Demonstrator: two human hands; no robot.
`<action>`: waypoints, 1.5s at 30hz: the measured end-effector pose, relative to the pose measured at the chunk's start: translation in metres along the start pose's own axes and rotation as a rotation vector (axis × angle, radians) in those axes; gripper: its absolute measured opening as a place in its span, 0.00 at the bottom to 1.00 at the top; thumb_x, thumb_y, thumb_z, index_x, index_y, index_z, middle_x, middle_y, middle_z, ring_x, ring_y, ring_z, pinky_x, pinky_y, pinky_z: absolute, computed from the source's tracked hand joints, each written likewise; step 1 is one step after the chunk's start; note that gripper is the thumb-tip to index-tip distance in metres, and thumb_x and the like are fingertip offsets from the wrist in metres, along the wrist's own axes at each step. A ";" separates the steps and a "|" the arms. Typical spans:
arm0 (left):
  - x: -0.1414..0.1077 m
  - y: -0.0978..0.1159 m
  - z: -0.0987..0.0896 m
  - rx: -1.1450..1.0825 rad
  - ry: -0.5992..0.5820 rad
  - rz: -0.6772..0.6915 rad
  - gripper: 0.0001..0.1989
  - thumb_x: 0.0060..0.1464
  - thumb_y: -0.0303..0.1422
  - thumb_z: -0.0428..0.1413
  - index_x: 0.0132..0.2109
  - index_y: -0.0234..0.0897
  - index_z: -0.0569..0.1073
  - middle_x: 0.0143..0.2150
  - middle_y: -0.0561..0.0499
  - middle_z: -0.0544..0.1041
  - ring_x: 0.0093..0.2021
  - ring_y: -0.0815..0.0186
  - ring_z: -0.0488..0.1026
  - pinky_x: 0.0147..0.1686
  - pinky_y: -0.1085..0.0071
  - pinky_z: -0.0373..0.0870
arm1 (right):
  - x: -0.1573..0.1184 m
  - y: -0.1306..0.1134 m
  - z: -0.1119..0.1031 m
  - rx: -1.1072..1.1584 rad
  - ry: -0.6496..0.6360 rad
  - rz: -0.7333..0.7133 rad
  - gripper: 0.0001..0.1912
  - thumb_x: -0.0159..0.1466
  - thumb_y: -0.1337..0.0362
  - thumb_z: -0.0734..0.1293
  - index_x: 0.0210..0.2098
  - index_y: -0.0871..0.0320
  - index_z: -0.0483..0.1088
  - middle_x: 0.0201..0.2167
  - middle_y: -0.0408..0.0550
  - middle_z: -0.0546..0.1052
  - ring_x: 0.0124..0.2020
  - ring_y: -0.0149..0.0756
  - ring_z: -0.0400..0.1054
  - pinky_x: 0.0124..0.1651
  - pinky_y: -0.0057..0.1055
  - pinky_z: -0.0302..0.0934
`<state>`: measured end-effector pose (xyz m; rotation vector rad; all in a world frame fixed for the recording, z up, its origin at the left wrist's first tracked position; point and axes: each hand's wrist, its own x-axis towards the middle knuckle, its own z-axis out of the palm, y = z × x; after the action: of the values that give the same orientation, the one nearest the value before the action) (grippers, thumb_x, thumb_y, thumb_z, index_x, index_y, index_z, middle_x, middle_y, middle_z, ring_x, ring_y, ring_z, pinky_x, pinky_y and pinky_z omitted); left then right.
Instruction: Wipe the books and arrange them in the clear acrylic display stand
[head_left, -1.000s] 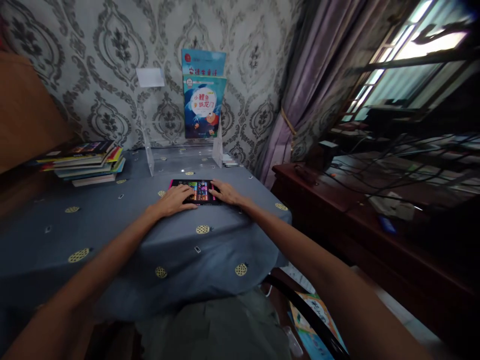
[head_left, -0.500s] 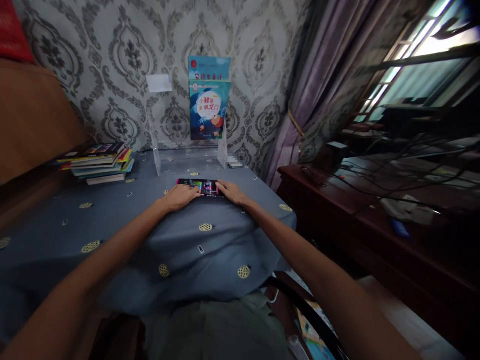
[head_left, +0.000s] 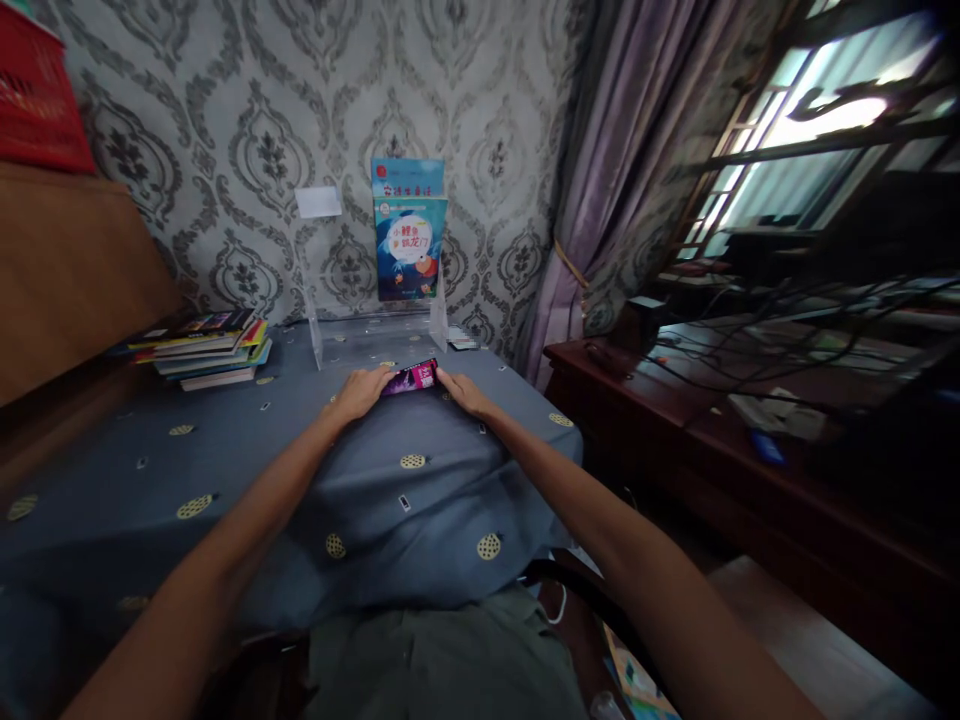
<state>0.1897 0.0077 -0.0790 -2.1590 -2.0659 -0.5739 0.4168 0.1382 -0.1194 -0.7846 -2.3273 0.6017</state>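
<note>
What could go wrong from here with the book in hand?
The purple-and-pink book could slip or twist: the left hand and right hand hold it only at its ends, and it sits slanted.
The clear stand just behind is hard to see; a push forward might knock it and the blue books.
The tablecloth is creased and may drag under the forearms.

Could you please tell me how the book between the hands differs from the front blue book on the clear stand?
The dark purple-and-pink book is held at its ends by the left hand and right hand; the front blue book is on the clear stand. The first looks strongly foreshortened, the second upright, cover facing out. Both carry print.
</note>
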 end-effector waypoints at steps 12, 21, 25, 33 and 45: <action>0.002 -0.001 0.000 0.009 0.026 -0.009 0.20 0.71 0.42 0.40 0.54 0.43 0.74 0.47 0.46 0.82 0.49 0.57 0.77 0.46 0.68 0.65 | 0.002 -0.006 -0.004 -0.064 -0.094 0.028 0.20 0.63 0.66 0.67 0.55 0.57 0.74 0.53 0.51 0.80 0.53 0.46 0.72 0.58 0.39 0.63; 0.002 0.003 -0.006 0.016 0.012 -0.024 0.19 0.71 0.40 0.41 0.49 0.41 0.75 0.44 0.46 0.81 0.45 0.57 0.78 0.42 0.69 0.64 | 0.002 -0.004 -0.005 -0.045 -0.105 0.006 0.22 0.64 0.72 0.64 0.56 0.58 0.73 0.55 0.51 0.78 0.55 0.43 0.71 0.59 0.37 0.62; 0.000 0.006 -0.006 0.009 0.016 -0.040 0.18 0.71 0.39 0.41 0.47 0.42 0.75 0.40 0.47 0.81 0.42 0.57 0.78 0.40 0.69 0.63 | 0.001 -0.002 -0.003 -0.057 -0.100 0.011 0.21 0.65 0.71 0.64 0.57 0.60 0.71 0.54 0.53 0.78 0.52 0.43 0.72 0.57 0.38 0.63; -0.007 0.009 0.003 0.014 0.025 -0.066 0.17 0.71 0.40 0.41 0.42 0.42 0.72 0.34 0.49 0.79 0.36 0.59 0.77 0.35 0.69 0.60 | 0.002 0.013 0.001 -0.021 -0.098 -0.012 0.22 0.64 0.70 0.65 0.58 0.58 0.70 0.51 0.52 0.79 0.49 0.43 0.73 0.54 0.39 0.64; 0.001 0.003 0.001 0.004 0.025 -0.071 0.21 0.70 0.42 0.37 0.39 0.42 0.70 0.28 0.52 0.73 0.28 0.63 0.72 0.32 0.70 0.57 | -0.002 0.028 0.009 0.043 -0.071 -0.020 0.26 0.65 0.66 0.64 0.63 0.55 0.65 0.61 0.54 0.72 0.60 0.47 0.67 0.61 0.47 0.60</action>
<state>0.1927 0.0088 -0.0794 -2.0726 -2.1365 -0.6006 0.4225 0.1552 -0.1423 -0.7298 -2.3757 0.6788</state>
